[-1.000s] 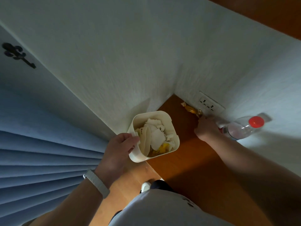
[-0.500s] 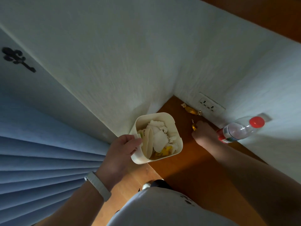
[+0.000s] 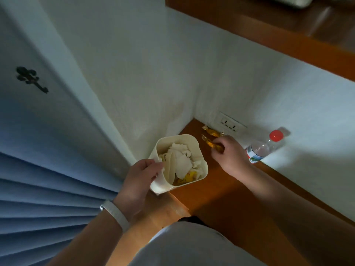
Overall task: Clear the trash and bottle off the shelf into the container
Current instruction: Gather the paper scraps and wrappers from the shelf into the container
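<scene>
My left hand (image 3: 141,176) grips the rim of a cream container (image 3: 199,150), which is filled with white tissue and yellow scraps and held at the wooden shelf's (image 3: 221,189) left end. My right hand (image 3: 229,155) pinches a yellow wrapper (image 3: 210,144) just right of the container. A second yellow wrapper (image 3: 211,132) lies in the shelf's back corner by the wall. A clear plastic bottle (image 3: 262,148) with a red cap lies against the wall, to the right of my right hand.
A wall socket (image 3: 229,124) sits above the shelf's back corner. White walls close the shelf at the back and the left. Blue pleated curtain (image 3: 48,189) hangs at the left. A higher wooden ledge (image 3: 288,41) runs at the top right.
My right hand has lifted a yellow wrapper off the shelf and drawn it left toward the container. The container has shifted slightly.
</scene>
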Demonstrator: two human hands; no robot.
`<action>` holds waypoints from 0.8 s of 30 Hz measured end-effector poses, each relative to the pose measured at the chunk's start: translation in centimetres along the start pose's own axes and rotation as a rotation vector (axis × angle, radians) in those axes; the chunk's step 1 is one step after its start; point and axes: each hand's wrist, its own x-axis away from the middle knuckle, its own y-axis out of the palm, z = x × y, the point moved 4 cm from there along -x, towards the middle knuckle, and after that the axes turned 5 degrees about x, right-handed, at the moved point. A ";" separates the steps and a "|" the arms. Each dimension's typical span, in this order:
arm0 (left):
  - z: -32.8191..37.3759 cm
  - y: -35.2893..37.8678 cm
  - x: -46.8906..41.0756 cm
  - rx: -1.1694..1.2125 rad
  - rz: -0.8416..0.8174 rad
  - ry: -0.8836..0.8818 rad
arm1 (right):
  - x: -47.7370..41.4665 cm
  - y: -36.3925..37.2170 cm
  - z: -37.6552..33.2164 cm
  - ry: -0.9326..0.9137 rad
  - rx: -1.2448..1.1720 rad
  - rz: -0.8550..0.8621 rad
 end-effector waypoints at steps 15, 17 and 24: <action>-1.3 0.5 2.5 -0.133 -0.018 0.054 | 4.8 -2.2 -5.7 -0.324 0.090 -0.603; -1.5 0.9 2.7 -0.204 -0.002 0.069 | 4.9 -2.0 -5.4 -0.312 0.111 -0.643; -2.0 2.4 2.4 -0.153 0.001 0.063 | 4.4 -2.0 -3.7 -0.318 0.103 -0.635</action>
